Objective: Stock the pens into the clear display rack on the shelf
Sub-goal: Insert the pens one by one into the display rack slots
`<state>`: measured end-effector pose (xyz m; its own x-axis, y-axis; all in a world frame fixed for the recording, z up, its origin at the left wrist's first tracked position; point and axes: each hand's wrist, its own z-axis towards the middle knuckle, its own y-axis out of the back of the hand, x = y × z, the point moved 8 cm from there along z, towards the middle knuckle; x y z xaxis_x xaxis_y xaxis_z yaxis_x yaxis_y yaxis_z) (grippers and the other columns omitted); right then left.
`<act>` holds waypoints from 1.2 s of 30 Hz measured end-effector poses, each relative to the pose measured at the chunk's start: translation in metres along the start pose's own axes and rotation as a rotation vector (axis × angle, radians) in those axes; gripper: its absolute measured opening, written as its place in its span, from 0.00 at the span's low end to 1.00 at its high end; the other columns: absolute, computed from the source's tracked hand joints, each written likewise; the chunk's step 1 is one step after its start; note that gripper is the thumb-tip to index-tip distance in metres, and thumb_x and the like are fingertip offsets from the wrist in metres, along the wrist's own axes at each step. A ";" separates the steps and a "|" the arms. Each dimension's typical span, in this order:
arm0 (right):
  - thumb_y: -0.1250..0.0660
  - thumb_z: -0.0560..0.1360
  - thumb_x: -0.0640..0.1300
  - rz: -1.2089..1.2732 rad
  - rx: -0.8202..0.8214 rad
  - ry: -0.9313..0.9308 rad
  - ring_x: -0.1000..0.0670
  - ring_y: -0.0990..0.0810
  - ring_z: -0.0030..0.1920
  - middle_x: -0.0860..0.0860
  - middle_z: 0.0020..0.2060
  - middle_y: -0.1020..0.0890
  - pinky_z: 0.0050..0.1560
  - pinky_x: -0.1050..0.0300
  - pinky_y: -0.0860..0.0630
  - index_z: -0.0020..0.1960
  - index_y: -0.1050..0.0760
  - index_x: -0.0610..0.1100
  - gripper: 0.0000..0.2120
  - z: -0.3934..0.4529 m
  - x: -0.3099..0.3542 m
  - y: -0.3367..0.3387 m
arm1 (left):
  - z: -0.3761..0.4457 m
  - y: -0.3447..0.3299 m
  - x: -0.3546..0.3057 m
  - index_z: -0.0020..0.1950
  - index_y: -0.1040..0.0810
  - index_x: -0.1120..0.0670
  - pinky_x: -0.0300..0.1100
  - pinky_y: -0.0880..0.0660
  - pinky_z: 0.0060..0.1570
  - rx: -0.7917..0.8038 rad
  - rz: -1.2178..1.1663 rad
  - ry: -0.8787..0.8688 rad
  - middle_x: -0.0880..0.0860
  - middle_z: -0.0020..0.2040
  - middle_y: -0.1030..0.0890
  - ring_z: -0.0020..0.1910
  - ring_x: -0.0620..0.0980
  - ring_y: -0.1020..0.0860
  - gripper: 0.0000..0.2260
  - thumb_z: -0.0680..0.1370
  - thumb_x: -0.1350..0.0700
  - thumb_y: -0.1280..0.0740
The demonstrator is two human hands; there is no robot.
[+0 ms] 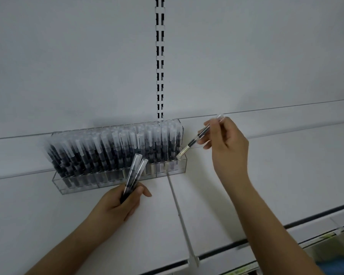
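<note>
Item: single pen point(195, 140), pinched in the grip of the right hand point(225, 144) at about 3 o'clock of the clear display rack point(119, 181). Pen tilted, lower tip at the rack's right-end front corner, seemingly just over a slot; contact cannot be told.

Handling note (judgement): bring the pen nearer upright before lowering, so the tip finds the open slot and does not knock neighbouring caps; release only once it seats.

Item: reserve pens point(134, 173), two visible, gripped in the curled fingers of the left hand point(123, 201) at 6 o'clock of the rack, caps upward, overlapping its front wall in view.

Container: rack on the white shelf point(266, 175), against the back panel. Contents: dense rows of dark-barrelled, clear-capped pens point(107, 149), leaning left; right-end front slots look vacant.
</note>
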<state>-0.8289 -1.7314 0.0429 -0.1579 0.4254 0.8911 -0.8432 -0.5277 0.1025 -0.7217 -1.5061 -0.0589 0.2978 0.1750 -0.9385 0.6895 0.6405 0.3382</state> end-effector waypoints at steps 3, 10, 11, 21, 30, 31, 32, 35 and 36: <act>0.40 0.83 0.46 -0.108 0.065 0.034 0.53 0.17 0.37 0.51 0.36 0.17 0.45 0.48 0.19 0.46 0.25 0.41 0.12 0.007 0.004 -0.005 | 0.001 -0.001 -0.001 0.46 0.20 0.48 0.37 0.37 0.27 0.008 -0.014 -0.004 0.50 0.26 0.32 0.26 0.48 0.36 0.11 0.77 0.48 0.41; 0.41 0.83 0.46 -0.304 0.248 0.118 0.57 0.18 0.38 0.52 0.36 0.18 0.46 0.50 0.20 0.47 0.25 0.43 0.10 0.011 0.006 -0.027 | 0.001 0.001 -0.001 0.45 0.20 0.48 0.36 0.37 0.27 0.008 -0.030 -0.012 0.50 0.26 0.32 0.26 0.46 0.36 0.11 0.77 0.48 0.41; 0.40 0.83 0.47 -0.354 0.298 0.140 0.57 0.18 0.38 0.53 0.36 0.18 0.46 0.50 0.20 0.46 0.25 0.44 0.10 0.012 0.006 -0.033 | 0.001 0.001 -0.001 0.45 0.20 0.48 0.36 0.37 0.27 0.009 -0.029 -0.012 0.50 0.26 0.32 0.26 0.46 0.36 0.11 0.78 0.48 0.41; 0.40 0.82 0.54 -0.723 0.434 0.207 0.56 0.27 0.33 0.55 0.34 0.25 0.37 0.57 0.31 0.39 0.30 0.49 0.15 0.000 -0.019 -0.054 | -0.001 0.003 0.000 0.45 0.20 0.48 0.37 0.35 0.28 0.014 -0.042 -0.002 0.49 0.26 0.32 0.26 0.46 0.34 0.11 0.78 0.48 0.41; 0.28 0.75 0.51 -0.194 0.584 0.106 0.54 0.21 0.39 0.56 0.36 0.20 0.39 0.68 0.28 0.46 0.20 0.48 0.07 -0.068 0.021 -0.097 | -0.003 0.008 -0.012 0.41 0.20 0.44 0.36 0.34 0.28 -0.006 -0.059 0.012 0.50 0.24 0.31 0.24 0.45 0.34 0.13 0.80 0.51 0.42; 0.28 0.75 0.49 -0.162 0.636 0.110 0.54 0.20 0.37 0.54 0.35 0.20 0.37 0.68 0.27 0.44 0.20 0.46 0.07 -0.072 0.024 -0.108 | -0.005 0.009 -0.016 0.37 0.21 0.41 0.37 0.33 0.29 0.006 -0.016 0.006 0.50 0.24 0.29 0.24 0.44 0.33 0.16 0.81 0.52 0.42; 0.28 0.75 0.48 -0.126 0.673 0.107 0.54 0.20 0.34 0.53 0.33 0.19 0.36 0.67 0.26 0.42 0.20 0.45 0.07 -0.073 0.028 -0.116 | -0.006 0.012 -0.019 0.34 0.22 0.38 0.37 0.33 0.30 0.010 0.016 0.001 0.50 0.24 0.28 0.24 0.43 0.32 0.19 0.81 0.52 0.42; 0.29 0.76 0.45 -0.020 0.735 0.074 0.55 0.18 0.33 0.51 0.32 0.17 0.37 0.67 0.24 0.42 0.20 0.45 0.06 -0.071 0.040 -0.133 | -0.012 0.032 -0.024 0.34 0.22 0.39 0.37 0.32 0.32 -0.016 0.024 -0.003 0.49 0.24 0.28 0.25 0.44 0.32 0.19 0.82 0.51 0.43; 0.30 0.76 0.45 0.010 0.738 0.070 0.55 0.17 0.34 0.52 0.33 0.17 0.38 0.67 0.24 0.43 0.20 0.45 0.06 -0.070 0.046 -0.139 | -0.016 0.040 -0.024 0.38 0.21 0.41 0.38 0.32 0.33 -0.029 0.009 -0.008 0.48 0.25 0.28 0.26 0.45 0.31 0.17 0.82 0.49 0.43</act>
<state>-0.7550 -1.5866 0.0388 -0.2169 0.4504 0.8661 -0.2806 -0.8785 0.3866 -0.7115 -1.4727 -0.0242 0.3093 0.1755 -0.9346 0.6674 0.6600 0.3448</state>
